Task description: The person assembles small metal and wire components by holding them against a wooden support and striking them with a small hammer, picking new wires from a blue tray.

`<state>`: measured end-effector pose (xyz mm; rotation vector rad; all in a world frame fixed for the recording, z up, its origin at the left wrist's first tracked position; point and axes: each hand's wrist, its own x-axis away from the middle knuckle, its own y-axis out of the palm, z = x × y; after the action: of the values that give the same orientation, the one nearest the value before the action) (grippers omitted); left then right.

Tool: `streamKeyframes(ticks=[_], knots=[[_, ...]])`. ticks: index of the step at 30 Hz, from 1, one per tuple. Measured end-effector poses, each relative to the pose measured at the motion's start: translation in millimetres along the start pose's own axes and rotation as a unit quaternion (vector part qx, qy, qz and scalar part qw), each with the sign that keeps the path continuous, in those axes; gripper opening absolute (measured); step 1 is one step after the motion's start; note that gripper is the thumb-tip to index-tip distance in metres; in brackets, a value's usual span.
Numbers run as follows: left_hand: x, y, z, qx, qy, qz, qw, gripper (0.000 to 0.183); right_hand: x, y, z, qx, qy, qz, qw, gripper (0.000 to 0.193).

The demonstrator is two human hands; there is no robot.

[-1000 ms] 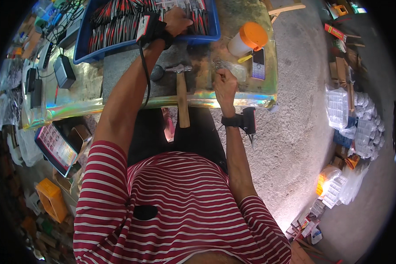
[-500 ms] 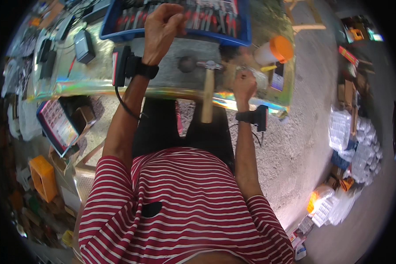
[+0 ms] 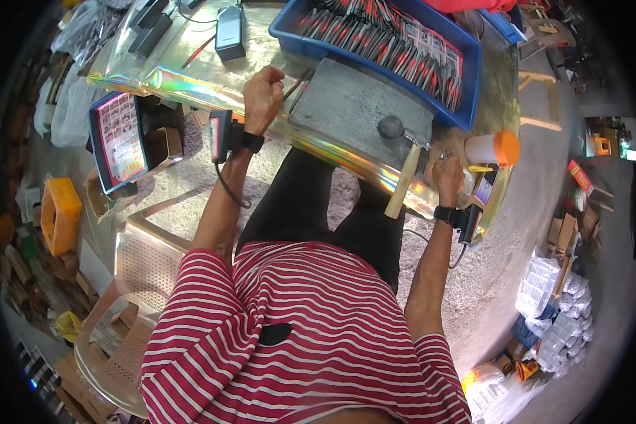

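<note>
My left hand (image 3: pixel 263 99) is closed in a pinch beside the left end of a grey metal slab (image 3: pixel 346 99). A thin black-and-red strip-like tool (image 3: pixel 299 85) runs from its fingertips to the slab; its kind cannot be made out. My right hand (image 3: pixel 447 173) has its fingers curled down at small metal bits (image 3: pixel 445 153) near the table's front right; what it pinches is hidden. Between the hands lies a hammer (image 3: pixel 403 182), its wooden handle jutting over the table edge. A dark round knob (image 3: pixel 390 127) sits on the slab next to the hammer head.
Behind the slab stands a blue bin (image 3: pixel 279 32) packed with black-and-red tools. An orange-lidded jar (image 3: pixel 491 148) lies beside my right hand. A black power adapter (image 3: pixel 230 32) is at the back left. A plastic chair (image 3: pixel 152 261) stands at lower left.
The view has turned, so the table appears shifted right and tilted. My left hand has left the bin's front edge for the slab's left end. My right hand stays beside the hammer.
</note>
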<state>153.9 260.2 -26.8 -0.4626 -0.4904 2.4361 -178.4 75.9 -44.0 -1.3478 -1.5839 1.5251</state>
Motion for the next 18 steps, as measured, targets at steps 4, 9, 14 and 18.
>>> streamKeyframes(ticks=[4,9,14,18], knots=[[0,13,-5,-0.148,0.089,0.016,0.985,0.011,-11,-15,-5,0.002,0.062,-0.125,0.990,0.028],[-1,17,-15,-0.211,0.117,-0.003,0.970,0.011,2,-11,4,-0.087,0.080,-0.062,0.991,0.024],[0,19,-4,-0.275,0.088,-0.032,0.957,0.013,9,-5,9,-0.204,0.106,-0.015,0.973,0.018],[-6,32,-41,-0.215,0.176,0.011,0.960,0.014,17,-5,6,-0.242,0.105,0.047,0.964,0.013]])
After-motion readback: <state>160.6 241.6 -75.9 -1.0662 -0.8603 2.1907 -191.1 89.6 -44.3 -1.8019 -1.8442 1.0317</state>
